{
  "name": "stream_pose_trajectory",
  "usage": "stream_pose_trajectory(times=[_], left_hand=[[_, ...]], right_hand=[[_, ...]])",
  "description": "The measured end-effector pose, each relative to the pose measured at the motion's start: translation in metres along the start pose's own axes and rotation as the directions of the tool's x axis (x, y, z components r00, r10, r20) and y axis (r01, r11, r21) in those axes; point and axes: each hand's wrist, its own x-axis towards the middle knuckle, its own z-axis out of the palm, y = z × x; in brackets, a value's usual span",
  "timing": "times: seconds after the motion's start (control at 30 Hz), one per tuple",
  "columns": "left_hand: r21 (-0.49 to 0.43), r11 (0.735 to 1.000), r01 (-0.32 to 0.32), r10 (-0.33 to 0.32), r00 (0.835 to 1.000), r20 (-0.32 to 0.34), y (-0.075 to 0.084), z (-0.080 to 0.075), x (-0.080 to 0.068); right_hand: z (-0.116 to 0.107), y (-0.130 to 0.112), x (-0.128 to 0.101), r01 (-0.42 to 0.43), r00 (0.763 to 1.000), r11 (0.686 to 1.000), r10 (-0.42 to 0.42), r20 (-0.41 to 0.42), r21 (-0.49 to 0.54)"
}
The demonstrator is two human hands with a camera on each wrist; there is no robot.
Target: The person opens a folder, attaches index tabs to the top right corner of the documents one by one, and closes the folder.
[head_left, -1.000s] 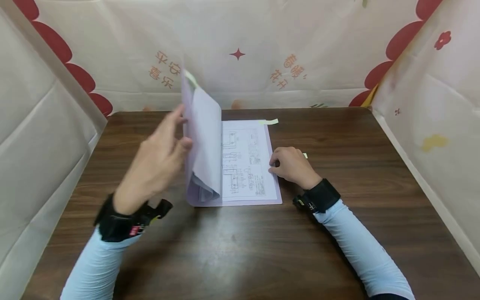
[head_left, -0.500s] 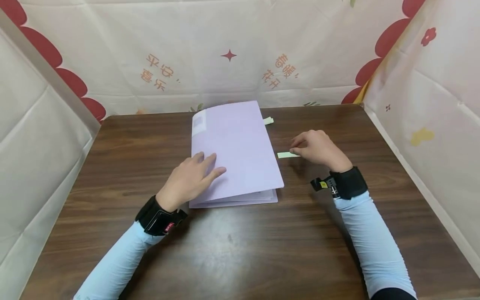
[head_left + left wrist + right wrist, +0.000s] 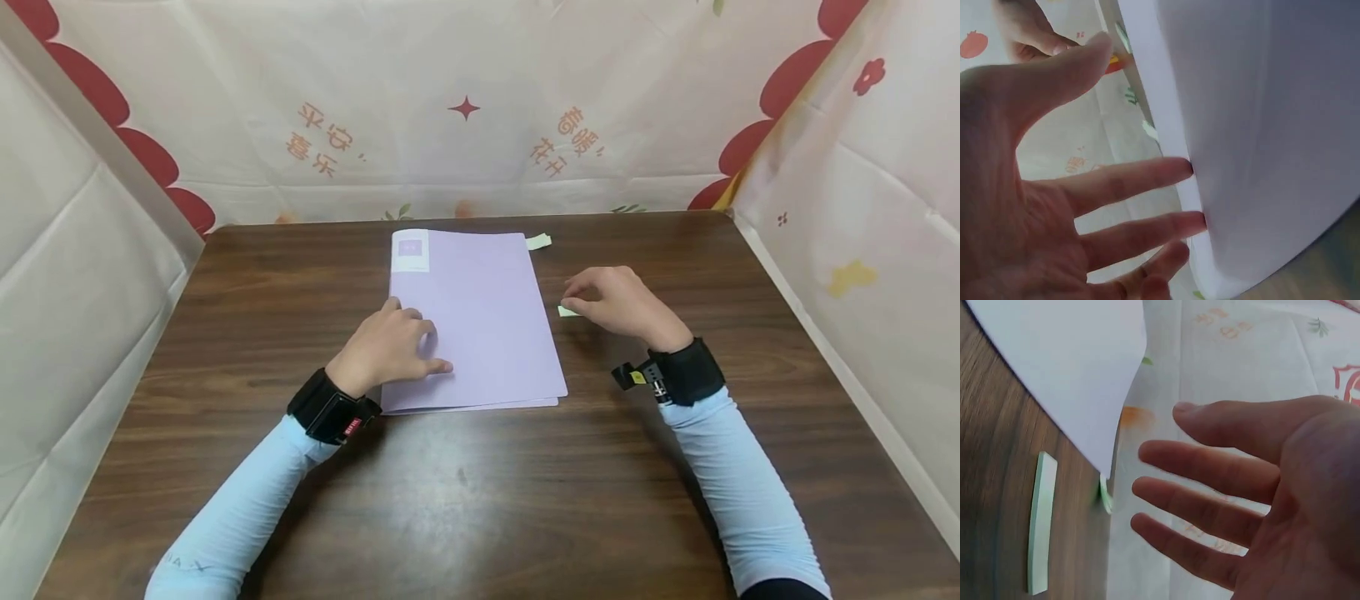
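A lilac folder (image 3: 480,325) lies with its cover down on the table, a white label (image 3: 410,251) at its upper left. The cover sits slightly off the sheets at the lower right corner. On the folder's left part rests my left hand (image 3: 388,346); in the left wrist view its fingertips (image 3: 1194,220) touch the cover near the spine. To the right of the folder, my right hand (image 3: 622,304) hovers over a pale green pad of sticky notes (image 3: 1042,525), partly hiding it in the head view. The right fingers (image 3: 1200,472) are apart and hold nothing.
A pale green sticky tab (image 3: 538,242) sticks out from the folder's upper right edge. The brown wooden table (image 3: 465,500) is bounded by a white patterned cloth (image 3: 525,50) at the back and both sides.
The folder's raised cover and pages have swung over to the right and come down. My left hand followed onto the cover. The right hand left the page edge and moved right, over the sticky notes.
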Motion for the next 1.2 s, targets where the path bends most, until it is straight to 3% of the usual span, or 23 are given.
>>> stream_pose_trajectory(times=[0.27, 0.4, 0.63, 0.97, 1.2], left_hand=[[-0.065, 0.997, 0.03, -0.026, 0.998, 0.063, -0.005, -0.017, 0.012], [-0.105, 0.994, 0.028, -0.021, 0.998, 0.066, -0.006, -0.024, 0.02], [-0.075, 0.996, -0.049, 0.05, 0.999, 0.007, 0.001, -0.023, 0.032], [-0.006, 0.994, -0.112, 0.11, 0.984, -0.139, 0.016, -0.029, 0.033], [0.116, 0.984, -0.136, 0.153, 0.977, -0.149, 0.018, -0.023, 0.027]], right_hand=[[0.0, -0.036, 0.013, 0.108, 0.991, 0.993, -0.111, -0.073, -0.049], [0.001, -0.056, 0.02, 0.153, 0.986, 0.983, -0.159, -0.053, -0.102], [0.014, -0.069, 0.024, 0.205, 0.979, 0.955, -0.198, 0.052, -0.213], [0.021, -0.066, 0.021, 0.279, 0.957, 0.917, -0.291, -0.003, -0.285], [0.016, -0.065, 0.009, 0.237, 0.971, 0.928, -0.227, 0.069, -0.288]])
